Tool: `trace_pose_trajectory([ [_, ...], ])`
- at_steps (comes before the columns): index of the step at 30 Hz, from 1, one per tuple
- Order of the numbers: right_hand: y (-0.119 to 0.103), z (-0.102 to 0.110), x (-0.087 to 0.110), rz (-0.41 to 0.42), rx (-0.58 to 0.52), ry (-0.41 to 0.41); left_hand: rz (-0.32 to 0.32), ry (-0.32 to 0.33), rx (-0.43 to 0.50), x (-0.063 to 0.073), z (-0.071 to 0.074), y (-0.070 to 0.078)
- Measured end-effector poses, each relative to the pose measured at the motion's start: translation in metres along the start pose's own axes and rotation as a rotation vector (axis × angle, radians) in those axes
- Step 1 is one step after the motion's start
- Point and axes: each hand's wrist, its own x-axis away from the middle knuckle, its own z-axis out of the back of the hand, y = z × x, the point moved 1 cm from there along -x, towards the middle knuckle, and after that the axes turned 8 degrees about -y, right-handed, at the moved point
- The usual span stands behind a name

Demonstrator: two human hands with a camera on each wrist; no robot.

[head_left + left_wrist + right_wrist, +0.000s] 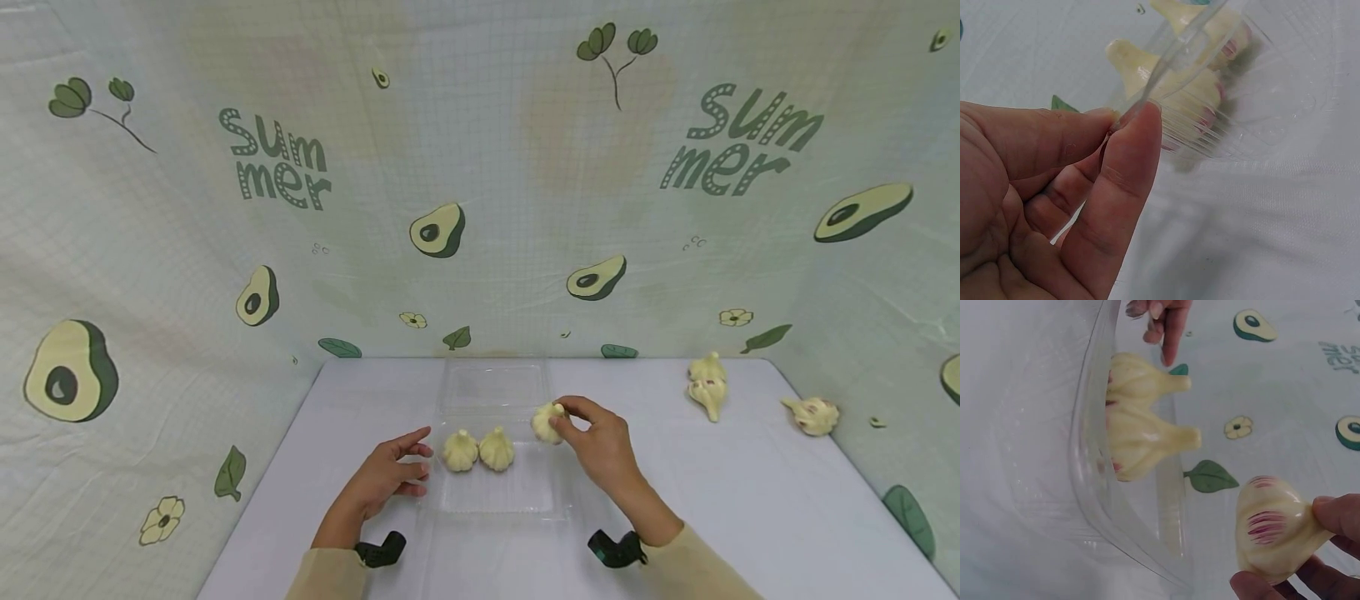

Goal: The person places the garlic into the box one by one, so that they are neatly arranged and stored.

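A clear plastic container (517,492) stands on the white table with two garlic bulbs side by side in its left part, the left bulb (460,452) and the right bulb (497,450). My left hand (386,475) is at the container's left side; in the left wrist view its thumb and a finger pinch the plastic rim (1182,47). With thumb and fingers, my right hand (603,443) holds a third garlic bulb (1279,531) above the container's right rear part. Purple streaks mark this bulb, and its stem end is between the fingertips.
Toward the table's right side lie more garlic bulbs: a rear one (707,367), one touching it in front (707,395), and one near the right edge (813,415). A clear plastic lid-like panel (495,387) extends behind the container. A printed cloth (510,167) hangs around the table.
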Motion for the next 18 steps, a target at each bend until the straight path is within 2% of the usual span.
trace_pose_trajectory([
  [18, 0.004, -0.024, 0.0, -0.044, 0.019, -0.096, -0.004, -0.012, 0.001, -0.002, 0.001, -0.002],
])
